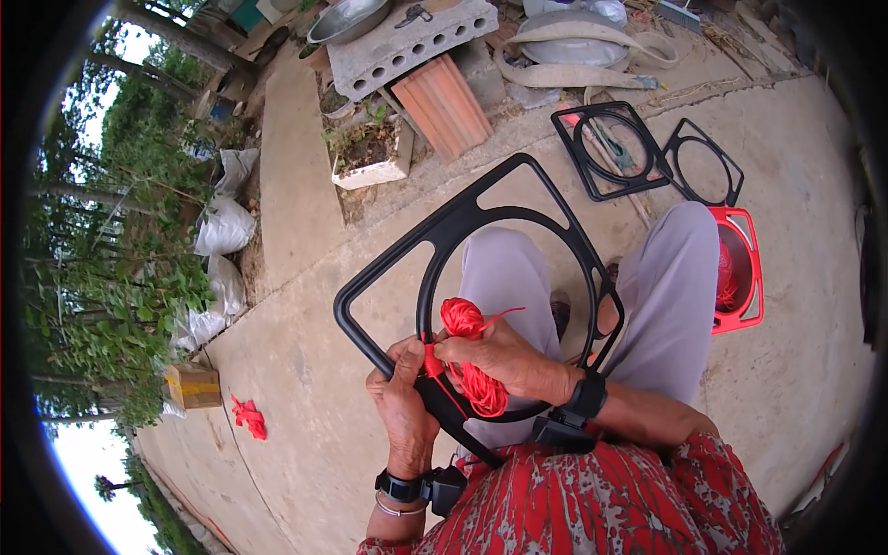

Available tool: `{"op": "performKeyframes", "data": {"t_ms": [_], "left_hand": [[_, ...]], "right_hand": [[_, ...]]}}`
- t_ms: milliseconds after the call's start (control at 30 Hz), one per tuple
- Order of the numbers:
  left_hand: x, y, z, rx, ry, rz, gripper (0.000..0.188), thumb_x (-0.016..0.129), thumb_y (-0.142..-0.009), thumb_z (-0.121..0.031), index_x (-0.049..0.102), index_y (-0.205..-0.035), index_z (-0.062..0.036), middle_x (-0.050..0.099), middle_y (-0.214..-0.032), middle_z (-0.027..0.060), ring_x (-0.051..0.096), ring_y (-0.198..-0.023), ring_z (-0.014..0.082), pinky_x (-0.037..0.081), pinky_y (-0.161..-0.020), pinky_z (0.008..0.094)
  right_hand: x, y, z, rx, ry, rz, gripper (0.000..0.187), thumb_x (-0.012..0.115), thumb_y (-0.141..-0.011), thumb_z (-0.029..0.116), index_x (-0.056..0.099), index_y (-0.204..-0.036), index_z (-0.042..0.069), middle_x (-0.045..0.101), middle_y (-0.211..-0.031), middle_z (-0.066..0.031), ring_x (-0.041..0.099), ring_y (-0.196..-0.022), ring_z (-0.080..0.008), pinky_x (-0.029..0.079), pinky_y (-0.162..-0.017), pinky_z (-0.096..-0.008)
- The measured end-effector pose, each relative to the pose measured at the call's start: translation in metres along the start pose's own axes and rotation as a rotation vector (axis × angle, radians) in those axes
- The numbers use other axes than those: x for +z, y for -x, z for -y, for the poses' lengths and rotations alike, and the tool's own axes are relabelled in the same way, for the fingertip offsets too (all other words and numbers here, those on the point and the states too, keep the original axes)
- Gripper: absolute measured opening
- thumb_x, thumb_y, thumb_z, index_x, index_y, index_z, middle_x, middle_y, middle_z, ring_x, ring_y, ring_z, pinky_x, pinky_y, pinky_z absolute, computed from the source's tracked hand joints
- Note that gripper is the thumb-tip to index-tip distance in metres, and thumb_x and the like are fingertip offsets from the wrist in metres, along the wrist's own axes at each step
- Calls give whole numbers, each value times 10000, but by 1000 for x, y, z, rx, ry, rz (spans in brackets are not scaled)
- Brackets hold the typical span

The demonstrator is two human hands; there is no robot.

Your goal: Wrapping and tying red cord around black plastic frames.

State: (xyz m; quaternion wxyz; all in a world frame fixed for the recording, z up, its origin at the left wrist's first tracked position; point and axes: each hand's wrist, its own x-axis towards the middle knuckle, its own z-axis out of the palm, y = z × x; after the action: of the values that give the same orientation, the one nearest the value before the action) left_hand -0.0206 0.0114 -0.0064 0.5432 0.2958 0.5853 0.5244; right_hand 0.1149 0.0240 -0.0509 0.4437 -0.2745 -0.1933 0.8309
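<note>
A black frame point(442, 215) with a round ring inside its angular border rests tilted across my lap. My left hand point(405, 407) is closed on the ring's left side, with the thumb pressed by several tight turns of red cord point(431, 359) wound around it. My right hand point(518, 363) is closed around a bundle of the same red cord point(483, 392), whose top bulges out above the fingers. A short loose end sticks out to the right of the bundle. One strand runs down from the wound turns across the frame's lower part. My right fingertips are partly hidden behind the cord.
Two more black frames point(592, 191) lie on the concrete ahead to the right. By my right knee stands a red frame point(757, 268) with red cord inside. Farther off are a planter point(375, 171), ridged tiles point(444, 106) and a coiled flat hose point(546, 76). A cardboard box point(193, 387) sits left.
</note>
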Motion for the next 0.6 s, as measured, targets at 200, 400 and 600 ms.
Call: {"op": "performKeyframes", "data": {"t_ms": [200,400,600], "left_hand": [[2,-1,-1,-110,35,89,202,593,-929,-141,620,-956,58,632,-656,126,636,-510,233,548,-459,348],[4,-4,-5,-172,-7,149,309,570,-940,-243,614,-934,63,611,-631,147,612,-505,243,515,-465,333],[3,-3,-4,-187,13,157,344,557,-944,-272,616,-912,66,609,-636,149,607,-506,244,508,-480,330]], "right_hand": [[-11,5,20,-9,202,126,127,639,-905,134,604,-907,11,630,-732,-55,609,-617,-129,497,-554,-269],[-9,7,45,-307,536,169,163,619,-906,143,581,-838,0,606,-670,-53,601,-583,-130,479,-535,-278],[-29,-1,32,-338,817,83,219,708,-868,197,594,-836,13,570,-695,1,490,-652,-71,443,-578,-262]]}}
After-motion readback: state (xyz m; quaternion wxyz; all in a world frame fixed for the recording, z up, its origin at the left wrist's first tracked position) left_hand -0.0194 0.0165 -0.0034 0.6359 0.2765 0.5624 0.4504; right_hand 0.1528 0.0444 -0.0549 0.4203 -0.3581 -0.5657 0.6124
